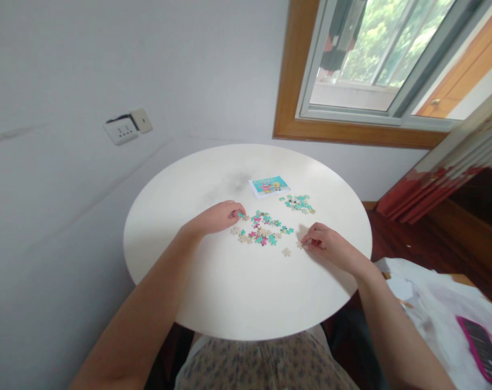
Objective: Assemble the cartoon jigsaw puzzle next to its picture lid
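On the round white table (229, 292) lies a scatter of loose puzzle pieces (262, 230) in teal, pink and beige. My left hand (219, 216) rests at the left end of the scatter, its fingers pinched on a teal piece (241, 215). My right hand (327, 245) sits to the right, fingertips pinched on a small beige piece (299, 245). One more beige piece (286, 252) lies alone just left of it. A joined teal cluster (297, 203) lies farther back, beside a small picture card (269, 186).
A white wall with a socket plate (122, 130) stands behind the table. A wood-framed window (351, 70) is at the upper right. White cloth (432, 309) and a pink-edged dark phone (483, 349) lie at the lower right, over a dark wooden floor.
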`<state>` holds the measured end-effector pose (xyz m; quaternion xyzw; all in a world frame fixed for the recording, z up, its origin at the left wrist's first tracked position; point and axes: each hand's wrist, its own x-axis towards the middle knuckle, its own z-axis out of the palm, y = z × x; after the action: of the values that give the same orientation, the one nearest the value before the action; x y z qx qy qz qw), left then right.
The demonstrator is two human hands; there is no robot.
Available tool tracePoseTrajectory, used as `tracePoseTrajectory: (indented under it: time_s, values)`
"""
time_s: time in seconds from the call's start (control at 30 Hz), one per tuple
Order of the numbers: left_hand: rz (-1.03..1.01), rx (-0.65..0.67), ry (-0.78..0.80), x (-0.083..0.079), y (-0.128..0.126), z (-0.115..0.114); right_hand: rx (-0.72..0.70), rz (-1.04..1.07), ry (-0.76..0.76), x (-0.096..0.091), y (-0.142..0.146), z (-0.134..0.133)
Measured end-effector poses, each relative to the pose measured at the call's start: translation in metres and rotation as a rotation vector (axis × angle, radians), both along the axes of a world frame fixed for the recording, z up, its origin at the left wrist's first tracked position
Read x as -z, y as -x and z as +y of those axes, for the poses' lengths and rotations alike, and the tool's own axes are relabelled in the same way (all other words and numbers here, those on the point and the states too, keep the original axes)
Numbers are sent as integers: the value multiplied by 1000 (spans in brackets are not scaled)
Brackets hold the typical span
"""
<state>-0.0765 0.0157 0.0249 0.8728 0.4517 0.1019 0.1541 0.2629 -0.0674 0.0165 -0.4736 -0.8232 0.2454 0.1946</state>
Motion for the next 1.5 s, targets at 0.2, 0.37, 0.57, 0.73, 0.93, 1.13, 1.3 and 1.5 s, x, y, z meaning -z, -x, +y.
tracePoseTrajectory:
  time_s: [0.2,0.37,0.57,0.73,0.93,1.13,1.3,1.5]
  values:
    - [-9,-1,-4,-1,0,-1,13,37,14,9,-1,1]
    - [-9,1,8,-1,0,-1,36,68,42,12,-1,5]
    - [-16,14,-5,3,2,2,33,72,57,7,0,5]
    - [-10,9,-4,2,2,1,75,77,-14,6,0,8]
    - [-7,8,-5,2,1,1,243,34,-185,14,-4,18]
    - [-10,5,-3,1,1,0,235,65,-195,19,-7,17]
    - [-11,2,-10,2,1,1,225,59,-213,19,-8,8]
    - [-5,4,0,-1,0,-1,129,-217,-312,20,-12,2]
